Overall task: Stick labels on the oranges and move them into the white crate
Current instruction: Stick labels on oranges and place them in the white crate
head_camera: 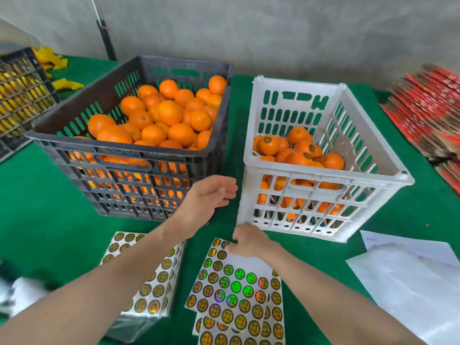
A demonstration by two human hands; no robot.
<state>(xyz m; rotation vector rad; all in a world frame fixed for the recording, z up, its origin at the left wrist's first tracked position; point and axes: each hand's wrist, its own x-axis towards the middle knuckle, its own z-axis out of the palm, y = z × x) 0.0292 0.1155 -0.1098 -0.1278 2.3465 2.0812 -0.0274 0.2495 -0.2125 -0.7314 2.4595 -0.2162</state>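
- The left hand point(211, 195) hovered above the green table point(37, 207), in front of the near right corner of the black crate point(119, 155); its grip was slack, fingers relaxed, and held nothing.
- The right hand point(249, 241) rested on the top edge of a label sheet point(236, 295), fingers bent down onto it. Whether that grip pinched a label could not be told.
- Unlabelled oranges point(170, 113) filled the black crate nearly to the rim.
- Labelled oranges point(298, 158) lay in the white crate point(323, 173), just right of the black crate, filling it about halfway.
- A stack of label sheets point(154, 282) lay under the left forearm.
- White sheets point(410, 282) lay at the near right, and red flattened cartons point(428, 108) at the far right.
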